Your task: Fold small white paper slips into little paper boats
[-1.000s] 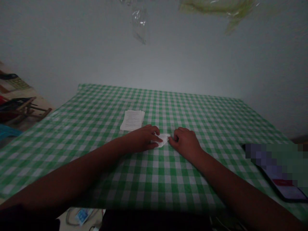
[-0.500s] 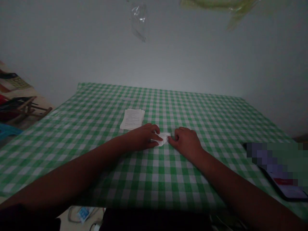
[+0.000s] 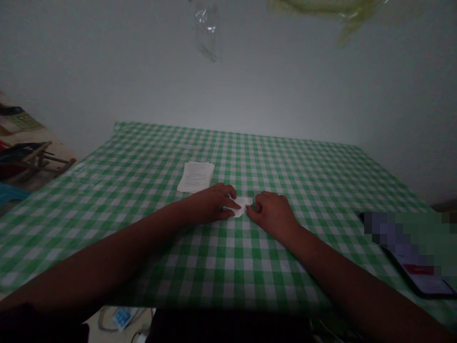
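A small folded white paper lies on the green-and-white checked tablecloth in the middle of the table. My left hand rests on its left part, fingers curled and pressing it down. My right hand pinches the paper's right edge with curled fingers. Most of the paper is hidden under the two hands. A stack of printed white sheets lies just beyond my left hand.
A phone with a lit screen lies at the right edge of the table. A wooden chair frame stands off the table at the left. A clear plastic bag hangs on the wall behind. Cables and a small packet lie below the table's near edge.
My right hand has slid slightly left along the paper, so less of the paper shows between the hands. My left hand has hardly moved.
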`<action>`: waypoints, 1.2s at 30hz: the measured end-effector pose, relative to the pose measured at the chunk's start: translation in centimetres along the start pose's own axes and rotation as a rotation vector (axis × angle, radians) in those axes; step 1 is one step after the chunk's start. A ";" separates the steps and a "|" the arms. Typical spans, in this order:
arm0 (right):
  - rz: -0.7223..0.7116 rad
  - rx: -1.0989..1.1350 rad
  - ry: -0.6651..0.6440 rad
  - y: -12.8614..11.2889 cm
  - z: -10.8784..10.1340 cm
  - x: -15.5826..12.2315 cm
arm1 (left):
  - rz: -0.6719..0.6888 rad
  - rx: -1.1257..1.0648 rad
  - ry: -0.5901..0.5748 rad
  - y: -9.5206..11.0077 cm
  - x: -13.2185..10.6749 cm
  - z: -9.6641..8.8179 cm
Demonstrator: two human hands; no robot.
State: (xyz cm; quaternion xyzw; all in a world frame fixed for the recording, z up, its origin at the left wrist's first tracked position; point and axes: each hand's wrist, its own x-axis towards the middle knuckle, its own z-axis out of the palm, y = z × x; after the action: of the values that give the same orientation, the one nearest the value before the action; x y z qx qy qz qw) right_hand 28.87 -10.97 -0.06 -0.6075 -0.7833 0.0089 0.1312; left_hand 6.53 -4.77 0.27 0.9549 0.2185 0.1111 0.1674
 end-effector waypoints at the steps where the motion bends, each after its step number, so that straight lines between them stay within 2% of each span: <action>1: -0.007 0.006 -0.003 -0.1 0.0 -0.1 | 0.001 -0.001 0.002 0.0 0.0 0.0; 6: -0.060 0.044 -0.024 -0.8 0.1 -0.4 | 0.010 -0.002 0.008 -0.1 0.0 0.1; 13: 0.072 0.015 -0.017 1.2 0.0 0.7 | 0.014 0.005 -0.001 -0.4 0.0 0.1; 17: 0.072 0.024 0.021 1.6 0.0 0.6 | 0.020 0.007 -0.020 -0.3 -0.1 -0.1; 21: -0.050 0.133 0.064 1.6 0.0 0.2 | 0.040 0.005 -0.037 -0.1 -0.4 -0.5; 24: -0.259 0.229 0.068 1.7 -0.1 0.0 | 0.061 0.026 -0.047 0.0 -0.5 -0.6; 27: -0.426 0.282 0.017 1.6 -0.2 -0.2 | 0.051 0.051 -0.063 0.2 -0.6 -0.7; 30: -0.468 0.274 -0.032 1.5 -0.4 -0.5 | 0.037 0.083 -0.074 0.5 -0.5 -0.9; 36: -0.436 0.144 -0.134 1.4 -0.9 -1.1 | 0.105 0.214 -0.110 0.9 -0.4 -1.6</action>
State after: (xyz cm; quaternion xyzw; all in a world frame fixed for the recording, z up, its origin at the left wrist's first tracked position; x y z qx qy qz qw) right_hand 30.68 -11.80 0.35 -0.4113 -0.9002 0.0765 0.1209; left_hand 6.10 -5.29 2.04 0.9821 0.1691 0.0435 0.0704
